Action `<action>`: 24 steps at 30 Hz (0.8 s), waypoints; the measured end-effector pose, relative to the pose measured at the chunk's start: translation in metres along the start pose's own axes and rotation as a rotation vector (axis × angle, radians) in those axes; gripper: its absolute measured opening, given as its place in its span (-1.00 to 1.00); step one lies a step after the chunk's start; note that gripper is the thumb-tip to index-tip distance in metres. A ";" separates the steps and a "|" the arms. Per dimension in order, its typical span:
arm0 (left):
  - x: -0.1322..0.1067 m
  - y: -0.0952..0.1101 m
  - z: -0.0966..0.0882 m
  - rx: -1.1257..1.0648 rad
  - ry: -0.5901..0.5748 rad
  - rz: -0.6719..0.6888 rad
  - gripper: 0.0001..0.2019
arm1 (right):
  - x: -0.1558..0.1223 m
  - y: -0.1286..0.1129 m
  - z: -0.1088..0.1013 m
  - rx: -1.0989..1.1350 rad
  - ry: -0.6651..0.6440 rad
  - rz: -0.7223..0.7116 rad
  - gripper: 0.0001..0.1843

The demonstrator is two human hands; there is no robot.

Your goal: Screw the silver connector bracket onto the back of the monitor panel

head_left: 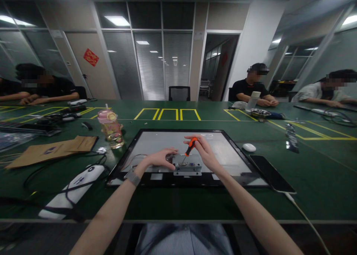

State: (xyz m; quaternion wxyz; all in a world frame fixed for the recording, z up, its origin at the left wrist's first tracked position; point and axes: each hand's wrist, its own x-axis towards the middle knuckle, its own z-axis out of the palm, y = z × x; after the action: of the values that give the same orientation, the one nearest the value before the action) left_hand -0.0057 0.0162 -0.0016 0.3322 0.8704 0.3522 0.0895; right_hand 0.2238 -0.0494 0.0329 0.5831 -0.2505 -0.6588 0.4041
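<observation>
A flat panel (150, 143) with a black frame and pale grey back lies on the green table in front of me. Near its close edge sits a metal bracket (192, 168) with port-like parts along it. My right hand (204, 151) grips an orange and black screwdriver (190, 146), tilted, its shaft pointing down to the bracket. The tip is too small to tell whether it touches a screw. My left hand (161, 159), fingers apart, rests by the bracket's left end, the thumb against it; the other fingertips curve over a small dark part there.
Left of the panel stand a pink-lidded bottle (111, 130), a brown paper envelope (50, 151) and a white power strip (74, 190) with black cables. To the right lie a white mouse (249, 147) and a phone (272, 173) on a cable. Several people sit across the table.
</observation>
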 end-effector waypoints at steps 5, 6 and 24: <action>0.001 -0.006 0.001 -0.020 -0.003 0.013 -0.22 | -0.001 0.006 -0.002 0.025 0.047 0.051 -0.80; 0.001 -0.007 0.001 -0.025 -0.005 0.011 -0.22 | -0.001 0.007 -0.003 0.047 0.057 0.070 -0.81; 0.000 -0.002 0.001 -0.029 -0.008 0.007 -0.23 | -0.004 0.005 -0.005 -0.173 0.119 -0.004 -0.72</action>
State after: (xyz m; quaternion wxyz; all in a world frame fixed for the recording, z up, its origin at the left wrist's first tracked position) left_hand -0.0070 0.0169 -0.0037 0.3457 0.8672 0.3465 0.0921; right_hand 0.2292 -0.0485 0.0263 0.5981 -0.3224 -0.6559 0.3290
